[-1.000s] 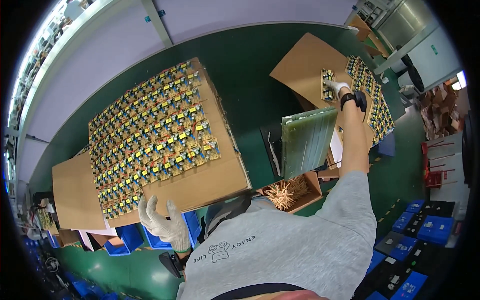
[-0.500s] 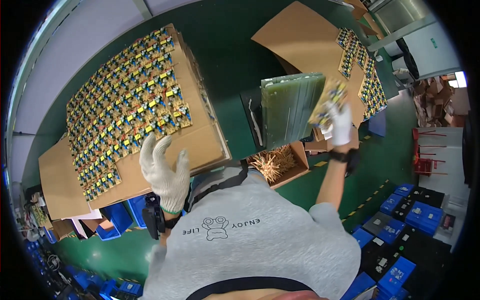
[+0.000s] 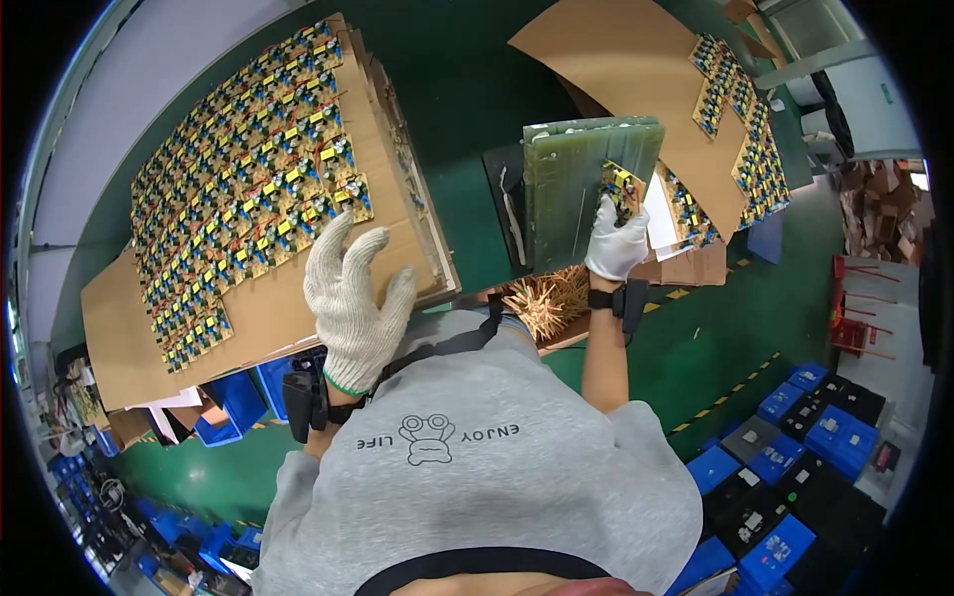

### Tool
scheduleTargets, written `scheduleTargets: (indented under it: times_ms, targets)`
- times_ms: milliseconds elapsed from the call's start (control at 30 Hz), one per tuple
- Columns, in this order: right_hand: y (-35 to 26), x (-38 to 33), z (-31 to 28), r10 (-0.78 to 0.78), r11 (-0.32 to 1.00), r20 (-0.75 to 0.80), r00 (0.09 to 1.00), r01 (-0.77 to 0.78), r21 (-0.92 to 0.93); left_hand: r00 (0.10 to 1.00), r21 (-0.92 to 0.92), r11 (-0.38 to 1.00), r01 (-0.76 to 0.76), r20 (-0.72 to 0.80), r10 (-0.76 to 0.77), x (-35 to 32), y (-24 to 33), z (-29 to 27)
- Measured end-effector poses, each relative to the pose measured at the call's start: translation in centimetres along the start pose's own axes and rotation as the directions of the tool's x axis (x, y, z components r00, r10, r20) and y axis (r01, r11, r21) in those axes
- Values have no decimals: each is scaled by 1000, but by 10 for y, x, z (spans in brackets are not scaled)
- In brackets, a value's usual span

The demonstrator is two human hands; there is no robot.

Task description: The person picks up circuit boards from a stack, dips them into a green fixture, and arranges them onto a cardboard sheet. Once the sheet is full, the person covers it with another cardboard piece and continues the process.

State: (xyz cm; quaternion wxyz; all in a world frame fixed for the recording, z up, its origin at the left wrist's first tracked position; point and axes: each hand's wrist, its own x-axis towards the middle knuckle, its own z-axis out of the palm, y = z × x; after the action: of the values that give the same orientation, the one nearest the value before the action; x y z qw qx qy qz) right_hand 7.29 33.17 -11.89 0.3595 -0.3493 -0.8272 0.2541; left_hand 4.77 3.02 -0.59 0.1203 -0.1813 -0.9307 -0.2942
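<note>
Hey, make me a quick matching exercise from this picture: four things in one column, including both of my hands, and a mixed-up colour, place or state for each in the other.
Things
1. Left hand
2. Right hand
3. Flat-sided slab
4. Thin sticks

Descriptions
A. Green, behind the fingers holding something
B. Straw-coloured, bunched together
C. Fingers spread, holding nothing
D. White-gloved, gripping a circuit board

Right pairs: 1-C, 2-D, 3-A, 4-B.
</note>
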Motion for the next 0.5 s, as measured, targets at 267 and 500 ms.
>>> scheduleTargets:
  times_ms: [267,500]
  targets:
    - [42,28,13,-109,972,93,990,86,221,998,10,999,54,-17,-54,-5,-5,7]
    - [44,27,17,-159,987,39,987,160,-14,1000,19,1000,-15,-5,15,8,8,7]
